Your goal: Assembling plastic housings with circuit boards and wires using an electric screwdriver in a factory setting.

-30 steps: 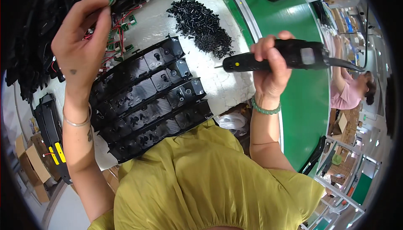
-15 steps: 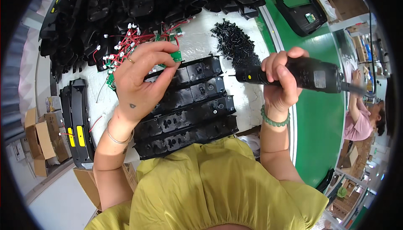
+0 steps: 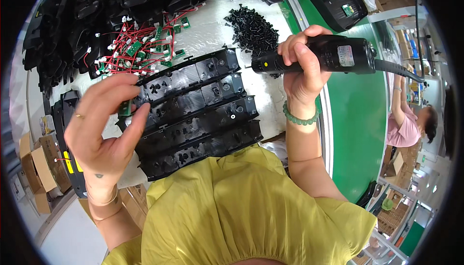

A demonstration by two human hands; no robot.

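My left hand (image 3: pixel 107 129) pinches a small green circuit board (image 3: pixel 126 108) at the left end of a row of long black plastic housings (image 3: pixel 198 113) lying side by side on the white bench. My right hand (image 3: pixel 304 69) grips a black electric screwdriver (image 3: pixel 328 55) held level above the bench, its tip pointing left over the right end of the top housing. A green bead bracelet sits on that wrist.
A heap of black screws (image 3: pixel 253 26) lies behind the housings. Green boards with red wires (image 3: pixel 140 47) are piled at the back left beside stacked black parts (image 3: pixel 77 28). A green conveyor belt (image 3: pixel 357 115) runs on the right, with another person (image 3: pixel 411 120) beyond it. Cardboard boxes (image 3: pixel 36 166) stand at the left.
My left hand came down from the wired boards with a small green board to the left end of the housings. The screwdriver stayed raised at the right.
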